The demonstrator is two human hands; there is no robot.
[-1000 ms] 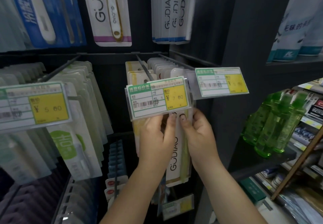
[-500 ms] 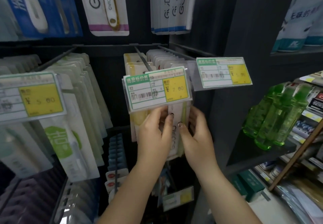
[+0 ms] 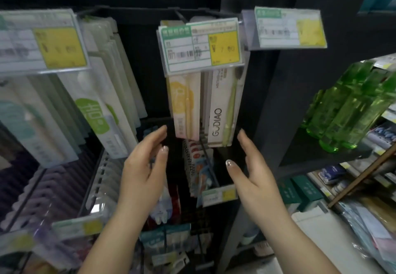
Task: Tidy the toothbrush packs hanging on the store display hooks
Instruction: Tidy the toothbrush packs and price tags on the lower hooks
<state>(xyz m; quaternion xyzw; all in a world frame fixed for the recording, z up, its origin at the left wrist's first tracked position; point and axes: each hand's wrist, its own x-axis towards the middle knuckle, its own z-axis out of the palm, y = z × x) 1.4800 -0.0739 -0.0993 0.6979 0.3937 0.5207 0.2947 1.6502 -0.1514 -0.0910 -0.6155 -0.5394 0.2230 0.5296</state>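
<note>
- Black display rack [image 3: 137, 64] fills the view, its hooks loaded with rows of hanging packs; the picture is somewhat blurred.
- Pale green-and-white packs [image 3: 100, 111] hang in a deep row toward the rack's left edge, behind a clear-sleeved price tag [image 3: 40, 42].
- Green bottles [image 3: 351, 111] stand on a dark shelf [image 3: 321, 156] past the rack's right edge.
- Toothbrush packs [image 3: 205, 106] hang at the rack's middle: a yellow-printed pack [image 3: 184, 106] just beside a white GUDIAO pack [image 3: 222, 111], both under the centre price tag [image 3: 201, 44].
- Left hand [image 3: 143, 166] hovers below and left of these packs, fingers straight and relaxed, holding nothing, apart from them.
- Right hand [image 3: 252, 171] hovers below and right, fingers likewise loosely extended, touching nothing.
</note>
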